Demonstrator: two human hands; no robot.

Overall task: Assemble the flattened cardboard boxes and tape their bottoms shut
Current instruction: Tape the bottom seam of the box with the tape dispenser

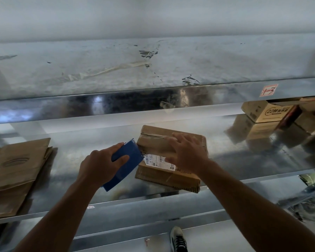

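My left hand [98, 166] grips the blue plastic tape dispenser [129, 153] against the left edge of the brown cardboard box [153, 142], which lies on the metal shelf [80, 142]. My right hand [187, 153], fingers flat and spread, pins its flaps for taping.

Left hand [100, 165] gripping blue tape dispenser [125, 161] against cardboard box [168, 157]; right hand [186, 153] pressing box top

A small tag [269, 90] on the shelf edge [116, 104] is marked by hand in red with "1-3". On the carton [253, 110] at the right, "22" is printed, followed by characters too blurred to be read. A white label [159, 161] with a barcode is stuck on the box [153, 145]; its print cannot be made out.
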